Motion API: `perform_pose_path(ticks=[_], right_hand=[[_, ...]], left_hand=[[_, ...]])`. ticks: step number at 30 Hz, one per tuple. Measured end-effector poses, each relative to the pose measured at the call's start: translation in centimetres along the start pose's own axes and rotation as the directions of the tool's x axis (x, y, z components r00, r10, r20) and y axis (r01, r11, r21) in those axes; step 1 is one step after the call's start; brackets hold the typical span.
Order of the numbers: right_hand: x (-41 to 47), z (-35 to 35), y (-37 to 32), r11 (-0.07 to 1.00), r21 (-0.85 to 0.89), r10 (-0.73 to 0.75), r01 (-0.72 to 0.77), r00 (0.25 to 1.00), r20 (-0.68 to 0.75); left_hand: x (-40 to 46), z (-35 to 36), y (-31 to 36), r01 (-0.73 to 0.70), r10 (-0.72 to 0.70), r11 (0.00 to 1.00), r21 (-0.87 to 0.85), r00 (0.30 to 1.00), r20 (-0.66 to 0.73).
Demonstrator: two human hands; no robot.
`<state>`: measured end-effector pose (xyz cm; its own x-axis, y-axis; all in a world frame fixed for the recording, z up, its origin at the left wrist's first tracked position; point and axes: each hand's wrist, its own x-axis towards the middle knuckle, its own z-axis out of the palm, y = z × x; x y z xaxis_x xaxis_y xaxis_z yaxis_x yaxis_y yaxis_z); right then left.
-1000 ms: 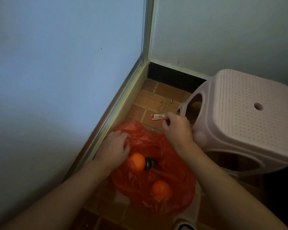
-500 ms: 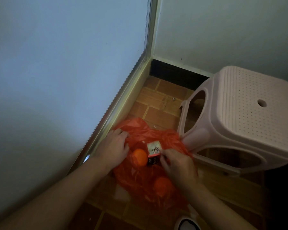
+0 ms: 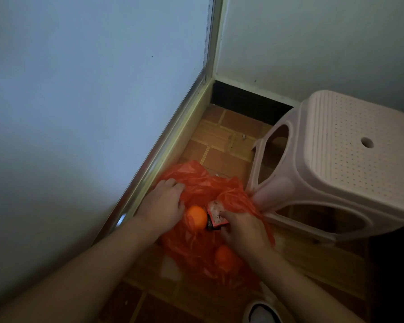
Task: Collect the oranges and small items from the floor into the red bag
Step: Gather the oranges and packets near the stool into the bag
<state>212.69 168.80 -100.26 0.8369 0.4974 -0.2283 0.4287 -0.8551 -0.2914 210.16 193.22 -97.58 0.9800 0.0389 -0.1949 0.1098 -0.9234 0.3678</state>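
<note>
We see the red bag (image 3: 196,190) lying on the tiled floor (image 3: 222,141), in the corner between the left wall (image 3: 79,113) and the stool (image 3: 336,164). Its mouth is open toward us.

Left hand (image 3: 161,206): it rests on the left edge of the bag, fingers bent over the plastic. It appears to grip the rim and hold the mouth apart; the fingertips are partly buried in the folds, so we cannot tell the exact hold.

Right hand (image 3: 243,227): it is inside the mouth of the bag, thumb and fingers pinching a small packet (image 3: 216,214). The packet is pale with a red border and dark print. It sits just beside the first orange, with a dark item (image 3: 209,223) between the two; we cannot identify that item.

First orange (image 3: 197,217): it lies uncovered inside the mouth of the bag, just right of the left hand.

Second orange (image 3: 224,255): it lies deeper in the bag, seen through the red plastic, under the right wrist.

The stool is pale plastic with a perforated seat and stands upright right of the bag; one leg touches the bag's right edge. A small metallic object (image 3: 244,136) lies on the floor near the far wall, well apart from the bag. A shoe tip (image 3: 261,313) shows at the bottom edge.
</note>
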Motion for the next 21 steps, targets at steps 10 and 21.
perform_pose_path(ticks=[10, 21], right_hand=[[0.6, -0.9, 0.5, 0.989, -0.097, -0.130, 0.110, 0.963, -0.235], [4.9, 0.1, -1.1, 0.965, -0.263, -0.009, -0.003, 0.999, -0.045]], left_hand=[[-0.7, -0.3, 0.4, 0.032, -0.071, 0.968, 0.250, 0.986, 0.148], [-1.4, 1.7, 0.9, 0.343, -0.510, 0.808, 0.479, 0.813, 0.280]])
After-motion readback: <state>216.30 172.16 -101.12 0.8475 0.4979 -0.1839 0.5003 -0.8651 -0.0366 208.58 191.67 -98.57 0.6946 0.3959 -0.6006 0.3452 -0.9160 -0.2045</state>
